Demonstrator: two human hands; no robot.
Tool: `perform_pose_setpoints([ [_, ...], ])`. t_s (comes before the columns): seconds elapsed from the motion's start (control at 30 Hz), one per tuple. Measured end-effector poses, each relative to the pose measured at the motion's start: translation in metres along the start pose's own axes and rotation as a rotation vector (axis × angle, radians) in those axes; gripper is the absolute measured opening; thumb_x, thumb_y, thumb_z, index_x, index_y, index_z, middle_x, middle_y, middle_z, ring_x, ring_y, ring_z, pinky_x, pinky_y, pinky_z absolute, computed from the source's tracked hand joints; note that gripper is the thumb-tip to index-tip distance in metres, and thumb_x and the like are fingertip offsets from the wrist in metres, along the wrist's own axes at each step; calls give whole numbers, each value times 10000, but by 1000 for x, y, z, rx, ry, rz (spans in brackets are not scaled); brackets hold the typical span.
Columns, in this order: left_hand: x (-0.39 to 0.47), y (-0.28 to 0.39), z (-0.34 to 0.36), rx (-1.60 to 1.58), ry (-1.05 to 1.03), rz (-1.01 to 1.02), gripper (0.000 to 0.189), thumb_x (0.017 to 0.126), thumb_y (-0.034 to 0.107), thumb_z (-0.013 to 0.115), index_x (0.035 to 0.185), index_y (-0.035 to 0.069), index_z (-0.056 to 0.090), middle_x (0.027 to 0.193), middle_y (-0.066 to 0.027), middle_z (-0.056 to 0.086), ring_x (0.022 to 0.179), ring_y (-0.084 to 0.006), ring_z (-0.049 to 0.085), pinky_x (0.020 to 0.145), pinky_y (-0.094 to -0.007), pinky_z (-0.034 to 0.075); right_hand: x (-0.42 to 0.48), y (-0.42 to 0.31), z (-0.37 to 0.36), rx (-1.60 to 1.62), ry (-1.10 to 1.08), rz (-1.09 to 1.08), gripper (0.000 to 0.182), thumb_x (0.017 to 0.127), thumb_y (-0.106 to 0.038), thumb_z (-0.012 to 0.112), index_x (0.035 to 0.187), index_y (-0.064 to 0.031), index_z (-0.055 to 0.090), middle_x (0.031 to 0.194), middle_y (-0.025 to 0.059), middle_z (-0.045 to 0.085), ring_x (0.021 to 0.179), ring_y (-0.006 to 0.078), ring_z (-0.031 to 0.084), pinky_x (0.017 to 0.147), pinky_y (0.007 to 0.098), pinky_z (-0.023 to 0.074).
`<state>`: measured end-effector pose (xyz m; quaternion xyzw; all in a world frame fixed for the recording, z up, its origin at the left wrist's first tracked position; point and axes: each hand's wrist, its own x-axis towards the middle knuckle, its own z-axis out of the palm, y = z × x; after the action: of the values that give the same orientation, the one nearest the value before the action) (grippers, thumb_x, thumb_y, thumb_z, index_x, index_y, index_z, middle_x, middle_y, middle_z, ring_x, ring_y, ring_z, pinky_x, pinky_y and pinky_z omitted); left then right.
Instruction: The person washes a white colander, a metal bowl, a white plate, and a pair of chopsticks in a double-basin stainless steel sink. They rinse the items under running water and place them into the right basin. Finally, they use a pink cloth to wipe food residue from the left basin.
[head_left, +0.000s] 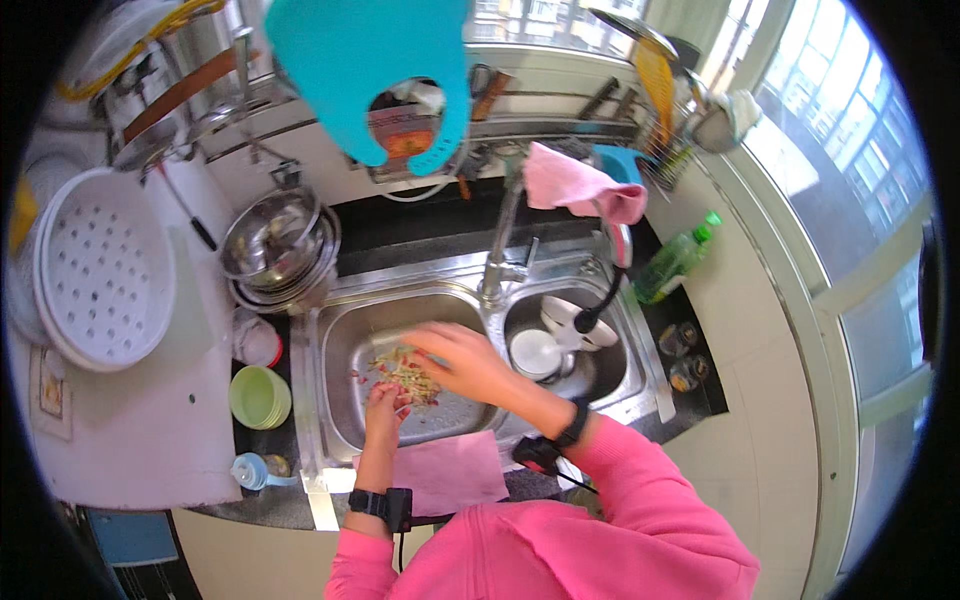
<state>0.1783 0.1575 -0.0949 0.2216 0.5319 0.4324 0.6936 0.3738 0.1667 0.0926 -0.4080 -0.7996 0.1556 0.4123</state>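
A pile of food scraps (414, 384), pale green and yellow with red bits, lies in the left basin (450, 307) of a stainless steel double sink. At the pile's near edge is my left hand (384, 411), palm turned up and fingers curled; whether they hold a scrap is too small to tell. Just above the scraps, my right hand (465, 364) reaches in from the right, blurred, its thumb apart from the fingers and nothing visible between them. A few loose red bits (358, 375) lie left of the pile.
A faucet (495, 270) rises behind the basins. White dishes (534, 354) sit in the right basin. Stacked metal bowls (274, 240), green cups (259, 397) and a white colander (109, 270) stand left. A green bottle (675, 262) stands right; a pink cloth (450, 472) covers the front edge.
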Motion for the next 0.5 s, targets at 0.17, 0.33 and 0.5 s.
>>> perform_pose_setpoints([
  [0.17, 0, 2, 81, 186, -177, -30, 117, 899, 167, 504, 995, 105, 532, 867, -10, 558, 769, -117, 565, 603, -242, 466, -137, 52, -104, -146, 345, 801, 284, 776, -114, 648, 1048, -86, 572, 905, 98, 614, 634, 178, 598, 545, 296, 472],
  [0.33, -11, -13, 171, 311, -372, -80, 167, 891, 178, 523, 1030, 86, 532, 948, -25, 574, 797, -118, 570, 622, -230, 474, -115, 72, -121, -323, 449, 571, 461, 761, -230, 683, 1120, -52, 456, 964, 131, 520, 681, 278, 553, 601, 369, 452],
  [0.5, -15, -34, 212, 394, -449, -134, 184, 900, 183, 507, 1048, 75, 524, 961, -28, 569, 811, -114, 566, 649, -235, 480, -118, 116, -151, -409, 282, 552, 251, 835, -258, 582, 875, -39, 466, 840, 157, 556, 732, 379, 572, 596, 460, 452],
])
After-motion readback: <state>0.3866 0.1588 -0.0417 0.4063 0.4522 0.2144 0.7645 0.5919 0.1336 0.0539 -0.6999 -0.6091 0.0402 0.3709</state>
